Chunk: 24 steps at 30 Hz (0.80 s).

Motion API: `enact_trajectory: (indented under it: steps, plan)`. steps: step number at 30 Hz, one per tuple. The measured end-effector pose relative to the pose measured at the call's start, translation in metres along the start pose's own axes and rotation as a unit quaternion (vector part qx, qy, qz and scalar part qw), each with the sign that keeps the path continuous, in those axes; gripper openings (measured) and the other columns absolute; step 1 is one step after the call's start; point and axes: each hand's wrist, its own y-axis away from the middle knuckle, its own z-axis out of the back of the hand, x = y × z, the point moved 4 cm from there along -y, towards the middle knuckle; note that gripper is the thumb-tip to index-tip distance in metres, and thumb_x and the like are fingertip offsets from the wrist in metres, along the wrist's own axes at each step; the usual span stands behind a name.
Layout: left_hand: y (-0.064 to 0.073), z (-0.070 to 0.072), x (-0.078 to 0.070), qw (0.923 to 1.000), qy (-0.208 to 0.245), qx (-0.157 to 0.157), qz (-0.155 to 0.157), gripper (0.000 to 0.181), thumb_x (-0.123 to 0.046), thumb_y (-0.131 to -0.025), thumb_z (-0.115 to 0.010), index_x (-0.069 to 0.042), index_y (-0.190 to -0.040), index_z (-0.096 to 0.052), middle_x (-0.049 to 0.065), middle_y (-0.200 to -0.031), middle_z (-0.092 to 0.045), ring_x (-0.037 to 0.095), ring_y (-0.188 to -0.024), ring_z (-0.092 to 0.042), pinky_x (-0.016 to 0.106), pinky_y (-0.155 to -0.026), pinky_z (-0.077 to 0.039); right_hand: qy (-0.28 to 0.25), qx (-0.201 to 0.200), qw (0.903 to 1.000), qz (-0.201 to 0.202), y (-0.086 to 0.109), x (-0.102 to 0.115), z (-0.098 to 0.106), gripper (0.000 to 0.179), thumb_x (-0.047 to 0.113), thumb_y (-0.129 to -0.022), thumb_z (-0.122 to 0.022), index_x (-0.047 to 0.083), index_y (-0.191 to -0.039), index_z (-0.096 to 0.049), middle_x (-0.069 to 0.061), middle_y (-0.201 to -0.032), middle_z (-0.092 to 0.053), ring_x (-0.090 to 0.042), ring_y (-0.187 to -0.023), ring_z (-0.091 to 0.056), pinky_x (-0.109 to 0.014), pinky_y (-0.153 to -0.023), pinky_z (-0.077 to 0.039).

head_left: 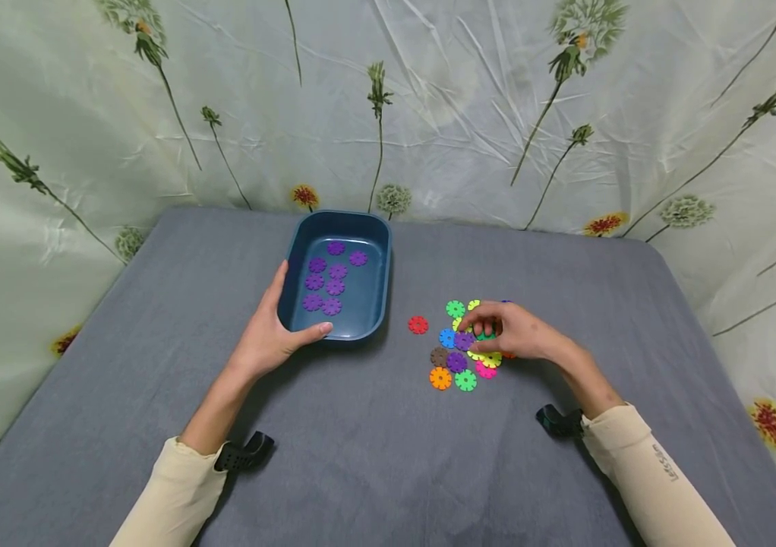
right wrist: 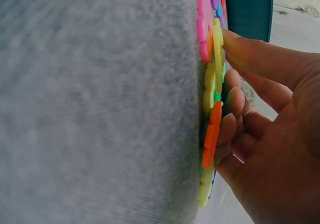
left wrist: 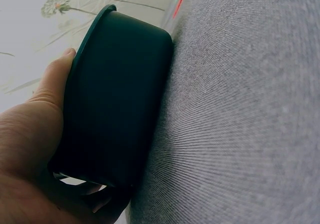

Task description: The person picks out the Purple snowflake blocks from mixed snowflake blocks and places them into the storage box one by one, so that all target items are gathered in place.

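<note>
My left hand [head_left: 266, 338] holds a dark blue plastic bin [head_left: 364, 308] at its near left corner, the thumb along the near edge and the fingers on the left side. Several purple notched interlocking discs [head_left: 335, 287] lie flat inside the bin. Over a pile of mixed-colour discs to the right, my right hand [head_left: 523, 332] pinches a purple disc [head_left: 463, 340] between thumb and index finger. Its other fingers are curled above the pile and hide part of it. In the right wrist view, the thumb is beside a yellow disc [right wrist: 217, 54].
Another purple disc [head_left: 457, 362] lies at the near side of the pile, by a brown disc [head_left: 439, 357] and an orange disc [head_left: 440, 378]. A red disc [head_left: 418, 325] lies apart, between bin and pile. Grey cloth [head_left: 361, 456] covers the table; a flowered curtain [head_left: 456, 114] hangs behind.
</note>
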Motion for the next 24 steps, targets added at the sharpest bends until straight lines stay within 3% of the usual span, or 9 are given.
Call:
enact_trajectory:
  steps: [12,24]
  plan:
    - [0.0002,-0.0020,-0.0013,1.0000,0.004,0.005,0.000,0.128,-0.046,-0.082,-0.088,-0.037,-0.167,0.006,0.009,-0.178,-0.002,0.039,-0.164,-0.008,0.071,-0.125,-0.017,-0.028,-0.006,0.9992,-0.028,0.0011,-0.0021,0.0006,0.026,0.009,-0.087,-0.084,0.011,-0.109,-0.071,-0.005,-0.092,-0.062,-0.015,-0.084,-0.054,-0.024,-0.074,-0.048]
    - [0.0004,0.0009,0.0010,1.0000,0.000,0.002,-0.004,0.127,-0.047,-0.082,-0.087,-0.036,-0.167,0.007,0.008,-0.178,-0.001,0.038,-0.164,-0.007,0.070,-0.125,-0.018,-0.035,-0.029,0.9988,-0.019,-0.0049,0.0033,-0.0014,0.018,0.006,-0.091,-0.079,0.010,-0.107,-0.072,-0.005,-0.095,-0.070,-0.016,-0.082,-0.060,-0.026,-0.070,-0.050]
